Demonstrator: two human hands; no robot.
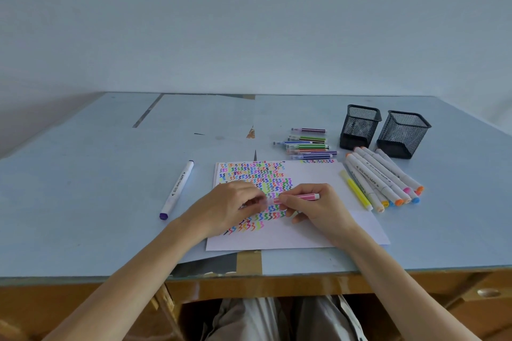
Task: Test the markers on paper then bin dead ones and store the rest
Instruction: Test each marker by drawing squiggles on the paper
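A pink marker [303,197] lies level above the white paper [304,232], which is covered with rows of coloured squiggles. My right hand [318,209] grips its barrel. My left hand [230,206] pinches the clear cap end [264,201] of the same marker. A row of thin coloured markers [309,144] lies behind the paper. Several thick white markers [385,178] and a yellow one [357,194] lie to the right. One thick purple-capped marker [177,189] lies alone to the left.
Two black mesh pen holders [358,126] [403,134] stand at the back right of the blue table [83,202]. The table's front edge runs just below the paper, with my knees under it.
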